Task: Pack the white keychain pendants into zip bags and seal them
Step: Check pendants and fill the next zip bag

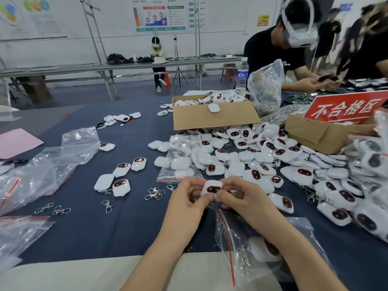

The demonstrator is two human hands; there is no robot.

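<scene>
My left hand (190, 198) and my right hand (241, 198) together pinch one white keychain pendant (212, 186) with a dark red-rimmed face, held above the table near the centre. Below my right forearm lies a clear zip bag (252, 244) with a red seal strip, its mouth open, and at least one pendant shows inside it. A big heap of white pendants (262, 160) spreads to the right. Three loose pendants (121, 179) lie to the left of my hands.
Loose metal clasps (154, 194) lie on the dark blue cloth. Empty zip bags (52, 164) pile at the left. A filled zip bag (180, 162) lies ahead. Cardboard boxes (214, 118), a red sign (344, 109) and a water bottle (242, 76) stand behind. A person (289, 49) works at the right.
</scene>
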